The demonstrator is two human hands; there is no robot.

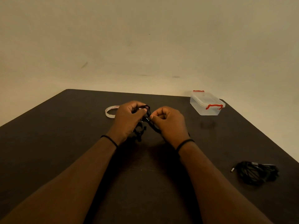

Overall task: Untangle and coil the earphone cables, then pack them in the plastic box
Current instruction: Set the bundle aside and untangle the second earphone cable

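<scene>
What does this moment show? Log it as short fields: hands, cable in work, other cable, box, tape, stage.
left hand: grips a loop of the black cable
right hand: pinches the same cable
cable in work: black, held between both hands above the table, tail hanging down
other cable: black bundle lying near right
box: clear, red clips, lid on, far right
tape: roll beyond left hand
stage: untangling or coiling, nothing packed

Both hands meet over the middle of the table (64,143), the left hand (127,120) and right hand (169,123) pinching a tangled earphone cable (148,110) between them. A tape roll (110,111) lies just left of the grip, a plastic box (207,104) well to its right and slightly behind, and another cable bundle (257,172) far right, nearer the person.
</scene>
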